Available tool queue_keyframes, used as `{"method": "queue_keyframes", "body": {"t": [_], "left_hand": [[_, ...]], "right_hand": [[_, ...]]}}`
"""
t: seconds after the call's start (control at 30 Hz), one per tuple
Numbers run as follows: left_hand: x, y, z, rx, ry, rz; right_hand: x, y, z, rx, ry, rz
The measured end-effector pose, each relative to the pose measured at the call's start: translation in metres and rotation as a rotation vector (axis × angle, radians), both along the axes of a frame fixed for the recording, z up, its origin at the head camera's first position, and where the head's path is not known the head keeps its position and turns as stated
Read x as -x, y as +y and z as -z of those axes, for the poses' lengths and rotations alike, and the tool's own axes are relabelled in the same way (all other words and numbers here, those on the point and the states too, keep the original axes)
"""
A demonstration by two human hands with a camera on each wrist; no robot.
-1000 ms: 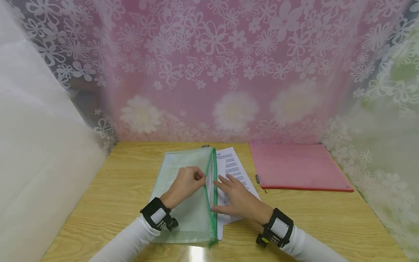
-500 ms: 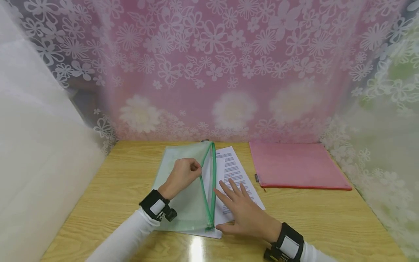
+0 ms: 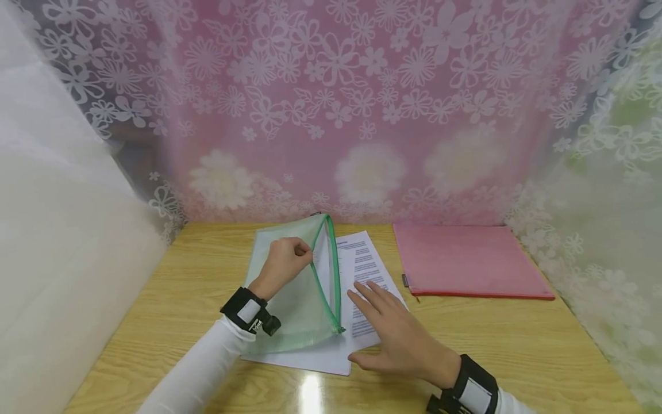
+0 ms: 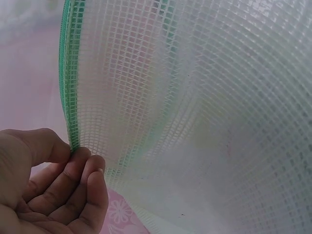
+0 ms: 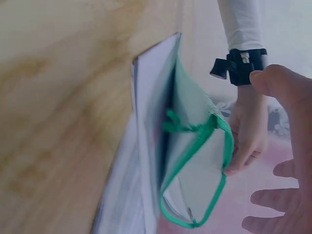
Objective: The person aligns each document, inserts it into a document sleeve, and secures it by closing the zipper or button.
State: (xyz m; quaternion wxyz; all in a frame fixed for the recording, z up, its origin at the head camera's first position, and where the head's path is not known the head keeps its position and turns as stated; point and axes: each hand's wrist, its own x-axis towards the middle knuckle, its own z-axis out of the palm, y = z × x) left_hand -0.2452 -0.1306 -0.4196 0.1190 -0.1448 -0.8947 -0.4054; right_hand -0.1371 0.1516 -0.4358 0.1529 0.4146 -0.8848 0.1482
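My left hand (image 3: 284, 261) pinches the green zipper edge of a pale green mesh zip pouch (image 3: 279, 328) between thumb and fingers. Its mouth gapes toward the right, and the near end stands raised over white papers (image 3: 326, 361). In the left wrist view, the thumb and curled fingers (image 4: 78, 180) grip the trim (image 4: 72, 73), with the mesh spread beside them. My right hand (image 3: 395, 336) is spread, fingers apart and holding nothing, over the printed sheets (image 3: 364, 259). From the right wrist, the open mouth of the pouch (image 5: 195, 131) shows above the stacked papers (image 5: 146, 107).
A pink zip pouch (image 3: 470, 259) with a red zipper lies flat at the back right of the wooden table (image 3: 170, 305). A flowered pink curtain (image 3: 331, 115) hangs along the back edge, with pale sheeting (image 3: 67, 190) on the left side.
My left hand has lifted the mesh pouch's edge up and away, opening its mouth wider and baring more paper beneath its near end. My right hand has drawn back from the pouch, down and right.
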Motion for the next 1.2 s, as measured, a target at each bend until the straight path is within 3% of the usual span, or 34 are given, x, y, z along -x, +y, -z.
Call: {"method": "queue_keyframes", "body": {"t": [0.33,0.53,0.8,1.0,1.2], "left_hand": [[0.011,-0.005,0.0,0.012,-0.034,-0.053],[0.012,-0.005,0.002,0.003,-0.04,-0.057],[0.014,-0.005,0.003,0.007,-0.026,-0.071],[0.015,-0.007,-0.001,0.002,-0.028,-0.063],[0.013,-0.008,0.004,-0.014,-0.033,-0.062]], "right_hand": [[0.015,0.016,-0.006,0.084,-0.008,0.021],[0.022,0.014,0.003,0.125,-0.07,0.038],[0.028,-0.005,0.015,0.097,-0.268,0.025],[0.034,-0.019,0.023,0.077,-0.28,-0.03],[0.035,-0.029,0.036,0.099,-0.302,-0.063]]}}
